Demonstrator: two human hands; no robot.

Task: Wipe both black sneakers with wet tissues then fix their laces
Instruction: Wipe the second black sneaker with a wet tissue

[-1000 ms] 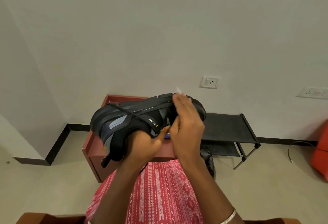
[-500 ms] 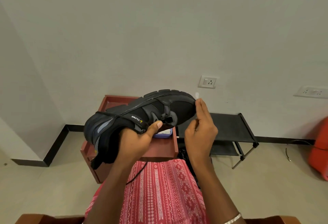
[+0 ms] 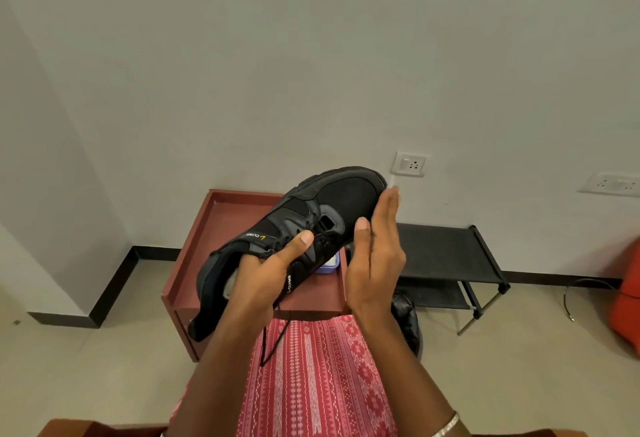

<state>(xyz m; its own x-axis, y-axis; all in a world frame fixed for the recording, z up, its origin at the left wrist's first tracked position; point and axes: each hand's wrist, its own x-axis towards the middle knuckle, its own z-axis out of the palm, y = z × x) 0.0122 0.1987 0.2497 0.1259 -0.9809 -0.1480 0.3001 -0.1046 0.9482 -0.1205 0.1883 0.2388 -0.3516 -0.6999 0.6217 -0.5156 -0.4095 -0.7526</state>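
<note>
Black sneaker (image 3: 298,239) held in the air above a red-brown side table (image 3: 221,228), toe up and to the right.
Left hand (image 3: 266,274) gripped the sneaker's collar, thumb across the laces; a loose lace (image 3: 273,343) hung over the red patterned lap. The shoe blocked most of a small tub (image 3: 329,265) on the table. Right hand (image 3: 375,256), fingers straight, lay flat against the toe with a sliver of white tissue (image 3: 393,182) at its tips; 0.5 s ago it pinched there. Black rack (image 3: 446,256) stood right.
</note>
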